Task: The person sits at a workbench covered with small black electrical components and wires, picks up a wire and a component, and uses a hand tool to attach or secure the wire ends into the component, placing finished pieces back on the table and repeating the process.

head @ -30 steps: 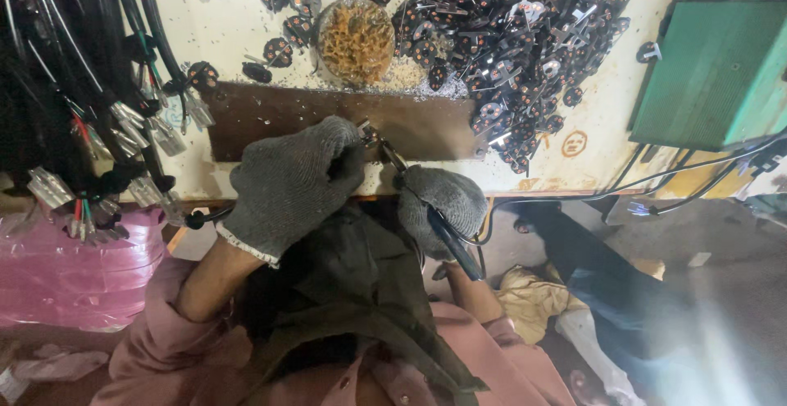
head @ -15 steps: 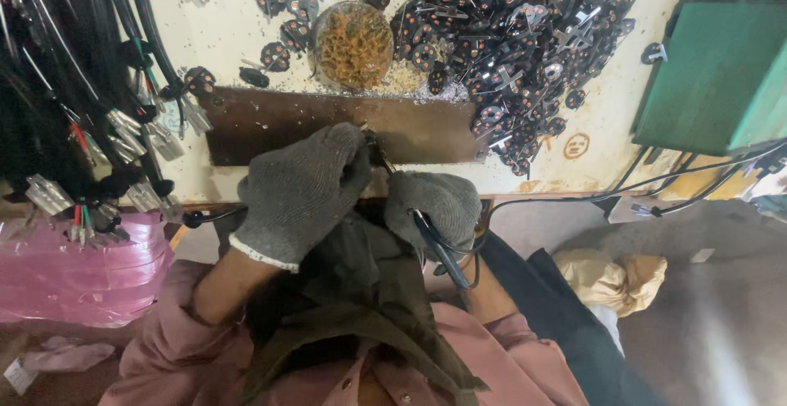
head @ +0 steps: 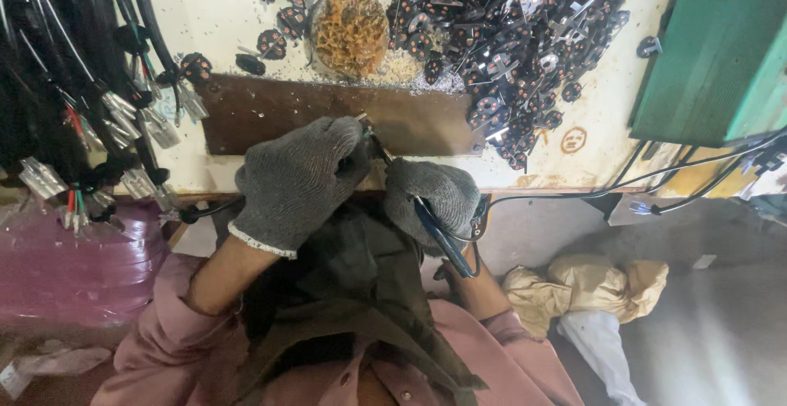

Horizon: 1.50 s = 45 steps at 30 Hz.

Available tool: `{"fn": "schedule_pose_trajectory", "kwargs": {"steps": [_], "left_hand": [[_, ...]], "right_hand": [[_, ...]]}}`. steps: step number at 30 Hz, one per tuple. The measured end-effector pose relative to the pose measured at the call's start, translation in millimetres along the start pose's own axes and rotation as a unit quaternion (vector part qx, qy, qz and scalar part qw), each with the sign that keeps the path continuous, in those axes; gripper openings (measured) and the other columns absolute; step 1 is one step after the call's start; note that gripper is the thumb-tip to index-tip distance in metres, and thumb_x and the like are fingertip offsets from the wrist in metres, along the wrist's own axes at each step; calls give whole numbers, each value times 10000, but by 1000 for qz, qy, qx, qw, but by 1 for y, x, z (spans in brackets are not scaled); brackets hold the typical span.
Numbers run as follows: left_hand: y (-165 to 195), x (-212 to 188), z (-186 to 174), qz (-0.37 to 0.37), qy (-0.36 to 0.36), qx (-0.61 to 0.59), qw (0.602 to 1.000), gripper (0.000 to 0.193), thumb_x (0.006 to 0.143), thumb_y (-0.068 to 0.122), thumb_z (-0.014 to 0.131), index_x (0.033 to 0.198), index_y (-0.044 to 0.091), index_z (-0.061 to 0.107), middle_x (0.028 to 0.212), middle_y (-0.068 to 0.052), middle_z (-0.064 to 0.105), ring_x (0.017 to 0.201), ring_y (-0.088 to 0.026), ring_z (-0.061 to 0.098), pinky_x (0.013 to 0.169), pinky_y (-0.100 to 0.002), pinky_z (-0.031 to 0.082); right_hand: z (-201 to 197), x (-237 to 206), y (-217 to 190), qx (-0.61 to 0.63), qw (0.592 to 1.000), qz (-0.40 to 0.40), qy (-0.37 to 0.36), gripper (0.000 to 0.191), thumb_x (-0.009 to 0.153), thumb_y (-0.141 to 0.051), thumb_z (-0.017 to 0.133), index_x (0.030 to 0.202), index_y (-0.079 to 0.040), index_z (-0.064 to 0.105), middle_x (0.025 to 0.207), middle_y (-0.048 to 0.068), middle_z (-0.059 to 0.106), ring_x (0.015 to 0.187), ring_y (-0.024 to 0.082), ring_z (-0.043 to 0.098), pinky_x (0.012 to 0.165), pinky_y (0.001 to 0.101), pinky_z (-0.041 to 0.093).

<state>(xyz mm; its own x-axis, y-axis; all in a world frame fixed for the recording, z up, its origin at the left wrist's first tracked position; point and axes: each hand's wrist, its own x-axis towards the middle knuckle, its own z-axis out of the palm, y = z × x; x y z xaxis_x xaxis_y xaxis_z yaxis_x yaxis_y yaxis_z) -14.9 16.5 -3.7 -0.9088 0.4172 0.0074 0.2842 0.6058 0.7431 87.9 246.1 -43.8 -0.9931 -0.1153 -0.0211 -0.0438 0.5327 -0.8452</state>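
Both hands wear grey knit gloves and meet at the near edge of the surface (head: pixel 574 168), over a dark brown plate (head: pixel 270 115). The left hand (head: pixel 299 181) is curled shut, fingertips pinched around a small part (head: pixel 366 131) at the plate's near edge; the glove hides most of that part, so I cannot tell what it is. The right hand (head: pixel 434 197) sits just beside it, closed in a fist-like grip around a blue-handled tool (head: pixel 443 238), whose handle runs back toward the body while its thin tip points at the small part by the left fingertips.

Beyond the plate stands a round dish (head: pixel 351 33) of orange-brown clumps, with pale crumbs around it. To its right lies a big pile of black parts (head: pixel 508 29) with copper spots. Black cables (head: pixel 74 70) with metal ends hang at the left, above a pink bag (head: pixel 74 267). A green box (head: pixel 713 70) stands at the right.
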Motion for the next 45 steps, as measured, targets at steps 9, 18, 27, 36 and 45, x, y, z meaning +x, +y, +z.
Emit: {"fn": "schedule_pose_trajectory", "kwargs": {"steps": [9, 18, 27, 36, 45], "left_hand": [[-1, 1, 0, -6, 0, -1, 1000, 186, 932, 215, 728, 1082, 115, 683, 966, -99, 705, 824, -300, 717, 682, -411, 569], [-5, -1, 1, -4, -5, -3, 1000, 241, 899, 224, 738, 1104, 106, 689, 974, -107, 707, 828, -322, 717, 673, -438, 564], [-5, 1, -2, -19, -28, -13, 999, 277, 877, 226, 747, 1129, 119, 702, 1010, -97, 727, 870, -313, 732, 697, -435, 574], [-7, -3, -1, -13, -27, -15, 999, 320, 888, 226, 759, 1179, 105, 703, 1030, -104, 727, 875, -313, 733, 700, -428, 574], [-9, -2, 3, 6, -7, 11, 1000, 303, 889, 252, 755, 1150, 109, 697, 1059, -108, 733, 889, -305, 736, 717, -425, 582]], "right_hand": [[3, -8, 8, 5, 1000, 8, 9, 260, 865, -112, 743, 1121, -74, 723, 1095, 114, 757, 1000, 298, 752, 908, 384, 586], [4, -6, 9, 17, 1000, 19, -6, 274, 895, -80, 716, 1169, -67, 723, 1148, 120, 761, 1051, 297, 754, 954, 380, 585], [-5, 38, -36, 43, 995, -94, 10, 186, 925, -38, 765, 1069, -31, 647, 874, 82, 706, 772, 244, 725, 705, 342, 581], [5, 25, -29, 15, 998, -36, 48, 140, 918, -68, 753, 1040, -44, 690, 917, 116, 720, 821, 264, 723, 742, 356, 586], [3, 11, -16, 4, 999, 7, 54, 131, 927, -149, 699, 1031, -70, 695, 909, 104, 708, 808, 240, 709, 728, 341, 566]]}}
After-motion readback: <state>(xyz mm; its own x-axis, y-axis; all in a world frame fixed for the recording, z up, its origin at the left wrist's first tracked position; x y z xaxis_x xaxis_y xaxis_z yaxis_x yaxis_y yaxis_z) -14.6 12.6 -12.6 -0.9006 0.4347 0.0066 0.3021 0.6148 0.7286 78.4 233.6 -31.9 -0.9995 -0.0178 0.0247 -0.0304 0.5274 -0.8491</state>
